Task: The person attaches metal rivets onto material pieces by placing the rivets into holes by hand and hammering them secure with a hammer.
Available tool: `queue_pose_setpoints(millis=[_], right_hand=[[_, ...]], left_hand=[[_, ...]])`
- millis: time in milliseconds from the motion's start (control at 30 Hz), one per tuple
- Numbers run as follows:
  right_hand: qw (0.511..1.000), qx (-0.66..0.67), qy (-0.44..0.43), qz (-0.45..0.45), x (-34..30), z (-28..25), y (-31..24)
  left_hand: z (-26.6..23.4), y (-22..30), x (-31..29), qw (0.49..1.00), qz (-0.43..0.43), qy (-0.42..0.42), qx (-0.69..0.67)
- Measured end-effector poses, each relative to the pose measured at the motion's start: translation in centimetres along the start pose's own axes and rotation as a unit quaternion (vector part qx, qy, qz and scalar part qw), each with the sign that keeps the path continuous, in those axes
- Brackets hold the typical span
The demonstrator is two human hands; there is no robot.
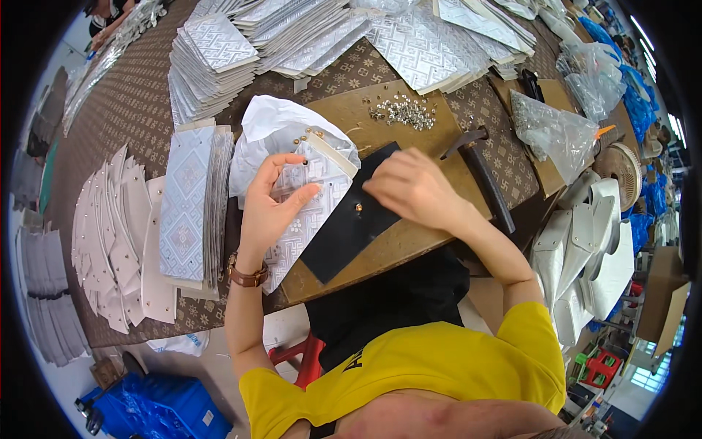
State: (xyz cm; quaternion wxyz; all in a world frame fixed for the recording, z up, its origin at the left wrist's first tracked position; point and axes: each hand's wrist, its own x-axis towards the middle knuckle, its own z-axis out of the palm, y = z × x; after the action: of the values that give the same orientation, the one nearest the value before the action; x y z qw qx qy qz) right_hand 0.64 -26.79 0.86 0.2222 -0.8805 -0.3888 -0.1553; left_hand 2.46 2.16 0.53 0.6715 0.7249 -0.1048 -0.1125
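My left hand (272, 203), with a brown-strapped watch on the wrist, rests over a silver-white patterned panel (322, 172). Its thumb and index finger are apart, and a small dark stud shows at the index fingertip. The panel has a pale strip along its top edge and partly overlaps a black rectangular pad (344, 227). On the pad stands one small brass stud (358, 208). My right hand (411, 186) hovers at the pad's right edge, fingers curled and blurred; whether anything is in them cannot be made out.
A brown board (439, 146) under the work bears loose metal studs (406, 111) and a dark-handled hammer (486, 186). Patterned panels (186, 201) are stacked left, beside studded white pieces (113, 234). A white bag (252, 121) holds brass studs. White folded pieces (585, 249) lie right.
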Motion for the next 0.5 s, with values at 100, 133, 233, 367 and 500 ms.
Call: queue_pose_setpoints(millis=[100, 133, 233, 367, 500], right_hand=[[0.996, -0.027, 0.046, 0.072, 0.7, 0.0, 2.5], [0.991, -0.037, 0.064, 0.110, 0.9, 0.7, 3.8], [0.979, -0.056, 0.088, 0.177, 1.6, 2.0, 6.0], [0.962, -0.088, 0.094, 0.240, 2.4, 3.3, 8.2], [0.956, -0.123, 0.102, 0.248, 2.4, 4.8, 9.3]], left_hand=[[0.0, -0.4, -0.1, 1.000, 0.017, -0.002, 0.017], [0.0, -0.6, -0.2, 0.999, 0.023, -0.001, 0.026], [0.3, -1.7, -0.1, 0.997, 0.043, 0.000, 0.063], [1.2, -1.4, 0.1, 0.990, 0.051, -0.030, 0.127], [1.8, -0.4, -0.4, 0.983, 0.039, -0.049, 0.174]])
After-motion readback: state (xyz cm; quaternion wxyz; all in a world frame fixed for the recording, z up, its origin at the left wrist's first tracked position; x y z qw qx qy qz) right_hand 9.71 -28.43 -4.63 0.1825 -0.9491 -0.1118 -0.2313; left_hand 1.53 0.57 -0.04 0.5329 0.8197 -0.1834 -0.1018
